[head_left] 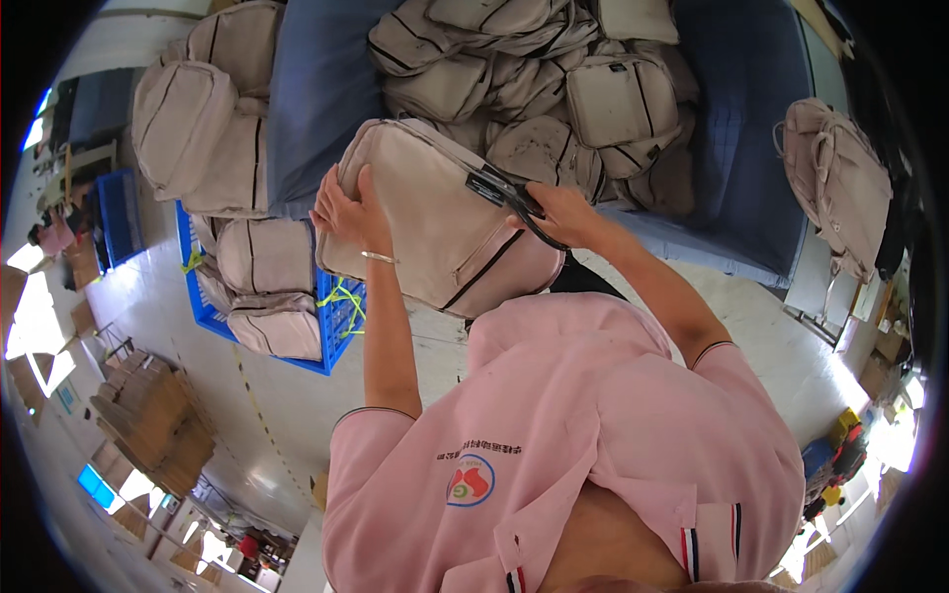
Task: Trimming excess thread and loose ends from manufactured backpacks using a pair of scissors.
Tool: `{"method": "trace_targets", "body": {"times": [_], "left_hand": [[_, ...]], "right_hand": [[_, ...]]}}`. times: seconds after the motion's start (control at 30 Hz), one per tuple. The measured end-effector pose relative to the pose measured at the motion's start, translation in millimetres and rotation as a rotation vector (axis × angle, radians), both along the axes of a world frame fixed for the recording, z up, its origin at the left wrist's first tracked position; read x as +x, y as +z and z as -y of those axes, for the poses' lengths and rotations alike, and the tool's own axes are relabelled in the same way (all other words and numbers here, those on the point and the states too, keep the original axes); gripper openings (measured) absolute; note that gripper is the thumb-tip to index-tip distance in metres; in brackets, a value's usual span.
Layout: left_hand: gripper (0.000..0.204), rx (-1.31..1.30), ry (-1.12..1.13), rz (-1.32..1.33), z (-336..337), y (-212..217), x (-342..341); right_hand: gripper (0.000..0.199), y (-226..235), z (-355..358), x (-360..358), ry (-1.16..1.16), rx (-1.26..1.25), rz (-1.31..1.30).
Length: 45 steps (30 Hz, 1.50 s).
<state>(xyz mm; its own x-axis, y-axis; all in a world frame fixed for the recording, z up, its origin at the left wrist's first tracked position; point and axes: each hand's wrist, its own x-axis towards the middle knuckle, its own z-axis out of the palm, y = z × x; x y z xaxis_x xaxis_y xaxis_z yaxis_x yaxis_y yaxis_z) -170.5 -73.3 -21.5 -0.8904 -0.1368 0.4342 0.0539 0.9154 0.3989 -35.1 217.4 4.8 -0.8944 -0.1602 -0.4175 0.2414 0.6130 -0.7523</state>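
Observation:
A beige backpack [425, 212] with a dark stripe near its bottom hangs tilted in front of my body. My left hand [348, 210], with a bracelet at the wrist, is closed around its left edge. At the upper right edge, next to a black label [484, 185], my right hand [563, 214] is closed on a black loop-shaped handle [539, 233]. Whether that loop belongs to the bag or to a separate tool, I cannot tell. The backpack's underside is hidden.
Ahead stands a large blue-grey fabric-lined bin [736, 148] heaped with beige backpacks [623, 99]. More are stacked to its left, above and in a blue plastic crate [326, 361]. One backpack [840, 183] lies on a right-hand surface. Cartons [153, 420] stand farther left.

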Motion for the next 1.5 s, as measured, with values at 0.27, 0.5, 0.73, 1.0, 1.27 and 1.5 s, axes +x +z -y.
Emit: {"method": "trace_targets", "body": {"times": [0.27, 0.5, 0.73, 1.0, 1.27, 1.5], "left_hand": [[0.057, 0.007, 0.006, 0.047, 12.0, -4.2, -18.3], [0.057, 0.016, -0.014, 0.051, 23.0, -3.0, -22.6], [0.057, 0.012, -0.006, 0.070, 26.0, -5.6, -27.2], [0.057, 0.008, -0.033, 0.039, 25.3, -3.9, -28.1], [0.057, -0.002, -0.035, 0.039, 24.5, -5.4, -29.1], [0.057, -0.032, -0.019, 0.116, 29.3, 0.2, -29.1]], "right_hand": [[0.065, -11.8, 26.8, -9.0, -0.075, 0.097, -0.046], [0.066, 2.2, 33.2, -9.5, -0.060, 0.174, -0.016], [0.068, 7.6, 35.5, -26.7, -0.037, 0.157, 0.050], [0.068, 3.2, 22.0, -26.2, 0.011, 0.173, 0.066], [0.063, 1.7, 31.4, -28.6, -0.021, 0.138, -0.020], [0.053, -20.2, 40.1, -23.9, -0.099, 0.175, -0.109]]}}
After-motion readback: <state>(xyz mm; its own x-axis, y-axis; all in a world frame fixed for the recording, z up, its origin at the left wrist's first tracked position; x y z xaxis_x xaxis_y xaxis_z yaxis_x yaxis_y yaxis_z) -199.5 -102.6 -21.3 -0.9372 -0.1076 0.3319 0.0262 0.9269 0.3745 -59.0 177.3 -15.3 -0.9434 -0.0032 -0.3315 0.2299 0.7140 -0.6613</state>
